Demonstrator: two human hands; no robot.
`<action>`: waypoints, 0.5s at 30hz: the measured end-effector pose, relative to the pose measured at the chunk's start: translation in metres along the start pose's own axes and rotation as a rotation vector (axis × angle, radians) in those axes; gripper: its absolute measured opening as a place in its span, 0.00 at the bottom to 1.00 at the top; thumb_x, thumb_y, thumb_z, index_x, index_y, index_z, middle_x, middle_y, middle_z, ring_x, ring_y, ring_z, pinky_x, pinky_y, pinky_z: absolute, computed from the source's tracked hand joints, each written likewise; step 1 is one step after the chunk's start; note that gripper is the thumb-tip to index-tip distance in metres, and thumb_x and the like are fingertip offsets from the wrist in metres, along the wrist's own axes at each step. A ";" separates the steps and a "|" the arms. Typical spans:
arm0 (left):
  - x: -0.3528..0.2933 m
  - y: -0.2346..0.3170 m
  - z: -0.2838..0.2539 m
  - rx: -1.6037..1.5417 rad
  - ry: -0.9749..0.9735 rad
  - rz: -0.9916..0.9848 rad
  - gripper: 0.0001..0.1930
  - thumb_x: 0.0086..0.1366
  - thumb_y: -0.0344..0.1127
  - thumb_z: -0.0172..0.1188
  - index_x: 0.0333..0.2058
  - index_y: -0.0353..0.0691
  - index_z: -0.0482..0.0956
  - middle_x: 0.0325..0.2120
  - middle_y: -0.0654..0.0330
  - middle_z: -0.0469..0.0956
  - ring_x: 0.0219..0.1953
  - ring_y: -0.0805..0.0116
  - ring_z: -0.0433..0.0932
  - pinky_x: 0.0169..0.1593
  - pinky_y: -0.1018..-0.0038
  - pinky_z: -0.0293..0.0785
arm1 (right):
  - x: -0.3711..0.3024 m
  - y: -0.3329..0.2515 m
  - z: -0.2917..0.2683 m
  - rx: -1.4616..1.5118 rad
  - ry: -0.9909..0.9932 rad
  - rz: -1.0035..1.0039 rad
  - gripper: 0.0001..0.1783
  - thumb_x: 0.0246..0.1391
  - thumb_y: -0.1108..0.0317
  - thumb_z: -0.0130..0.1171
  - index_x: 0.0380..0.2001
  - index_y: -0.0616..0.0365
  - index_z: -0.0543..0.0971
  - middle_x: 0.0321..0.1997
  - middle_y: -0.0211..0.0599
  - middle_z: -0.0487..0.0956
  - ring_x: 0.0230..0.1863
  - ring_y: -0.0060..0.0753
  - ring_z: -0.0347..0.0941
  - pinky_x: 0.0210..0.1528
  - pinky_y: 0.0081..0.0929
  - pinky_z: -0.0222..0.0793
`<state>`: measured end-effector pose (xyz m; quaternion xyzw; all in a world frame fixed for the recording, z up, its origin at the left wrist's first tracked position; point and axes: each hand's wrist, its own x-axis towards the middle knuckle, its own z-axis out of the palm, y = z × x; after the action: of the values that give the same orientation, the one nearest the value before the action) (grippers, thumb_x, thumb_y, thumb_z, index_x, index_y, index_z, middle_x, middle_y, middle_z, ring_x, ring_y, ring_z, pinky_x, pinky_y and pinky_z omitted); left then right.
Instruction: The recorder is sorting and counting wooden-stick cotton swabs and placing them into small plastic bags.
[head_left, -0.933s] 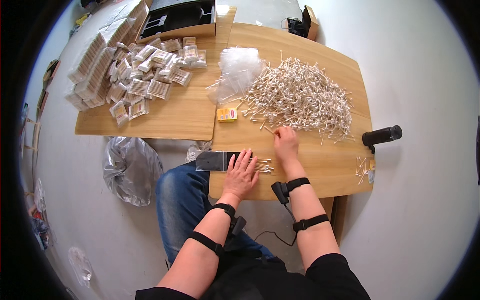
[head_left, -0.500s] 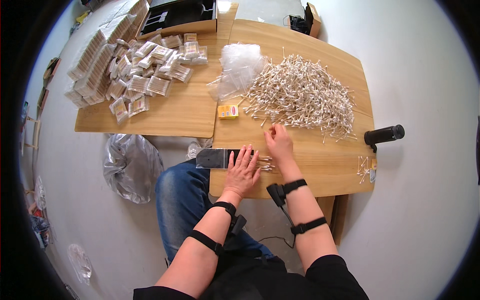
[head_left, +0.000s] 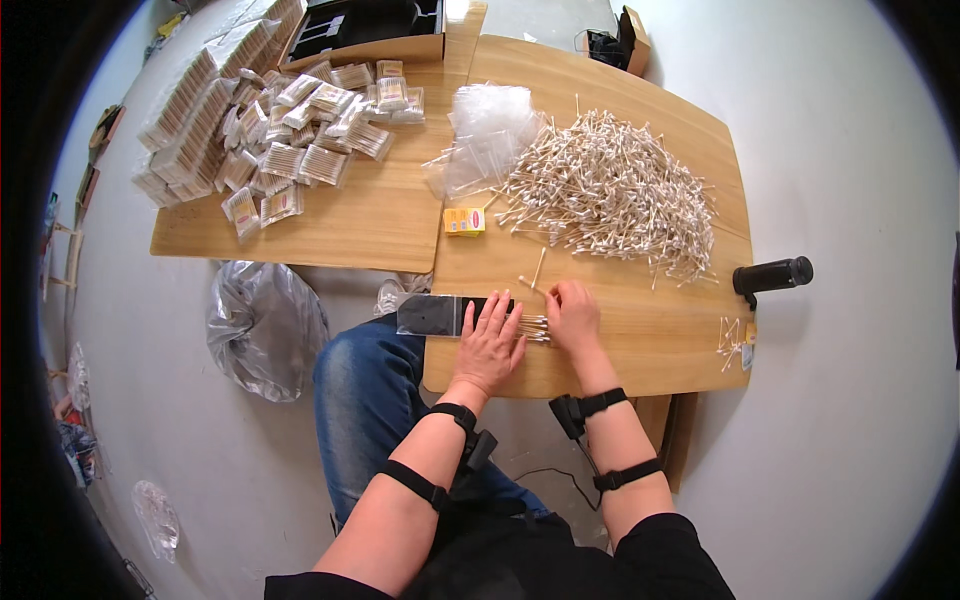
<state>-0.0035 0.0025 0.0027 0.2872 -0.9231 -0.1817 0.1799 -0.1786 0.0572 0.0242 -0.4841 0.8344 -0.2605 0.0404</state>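
Fingers stretched out, my left hand lies flat over a row of cotton swabs and a black card. The swabs' white tips stick out to the right from under the fingers. Left of the hand lies a clear plastic bag with the dark card showing through it. Just right of the row, my right hand is closed in a pinch on a cotton swab that pokes out at the upper left. Another loose swab lies by its tip.
A large heap of cotton swabs covers the far right, beside clear empty bags and a yellow box. Filled swab packs pile up on the left table. A black bottle stands by the right edge.
My right hand has moved nearer and slightly right, from the heap's edge to the row's tips. Loose swabs now show beside its fingers. My left hand keeps its flat place.
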 end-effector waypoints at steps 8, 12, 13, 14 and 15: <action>0.003 0.002 0.001 0.012 0.007 0.010 0.31 0.64 0.48 0.57 0.65 0.48 0.65 0.68 0.57 0.60 0.71 0.59 0.54 0.71 0.51 0.45 | 0.020 -0.010 -0.013 0.201 -0.045 -0.013 0.09 0.45 0.72 0.66 0.33 0.54 0.80 0.35 0.40 0.76 0.41 0.46 0.73 0.44 0.40 0.71; 0.001 0.001 0.002 0.012 -0.002 0.011 0.30 0.64 0.48 0.57 0.62 0.45 0.67 0.67 0.57 0.61 0.71 0.59 0.54 0.71 0.51 0.45 | 0.034 -0.015 -0.013 0.065 -0.081 -0.195 0.10 0.44 0.73 0.66 0.32 0.54 0.80 0.40 0.38 0.74 0.46 0.45 0.71 0.48 0.39 0.70; 0.001 0.001 0.002 0.001 -0.007 0.008 0.29 0.64 0.47 0.57 0.61 0.44 0.68 0.67 0.57 0.61 0.71 0.59 0.55 0.71 0.51 0.45 | 0.034 -0.011 -0.013 0.065 -0.081 -0.197 0.10 0.44 0.73 0.66 0.32 0.54 0.80 0.40 0.38 0.74 0.46 0.45 0.71 0.48 0.39 0.70; 0.001 0.001 0.002 0.001 -0.006 0.007 0.29 0.64 0.47 0.57 0.61 0.44 0.68 0.67 0.57 0.61 0.71 0.59 0.55 0.71 0.51 0.45 | 0.033 -0.007 -0.016 0.069 -0.098 -0.151 0.09 0.44 0.72 0.66 0.32 0.54 0.79 0.39 0.38 0.74 0.45 0.45 0.72 0.47 0.39 0.70; 0.001 0.001 0.001 0.016 -0.024 0.002 0.29 0.65 0.48 0.56 0.62 0.45 0.68 0.67 0.57 0.61 0.71 0.60 0.54 0.72 0.51 0.44 | 0.030 -0.002 -0.017 0.075 -0.117 -0.106 0.08 0.45 0.72 0.66 0.31 0.55 0.79 0.37 0.38 0.74 0.44 0.46 0.72 0.46 0.40 0.70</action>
<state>-0.0049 0.0029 0.0026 0.2855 -0.9270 -0.1774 0.1666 -0.1985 0.0380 0.0455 -0.5403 0.7934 -0.2644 0.0933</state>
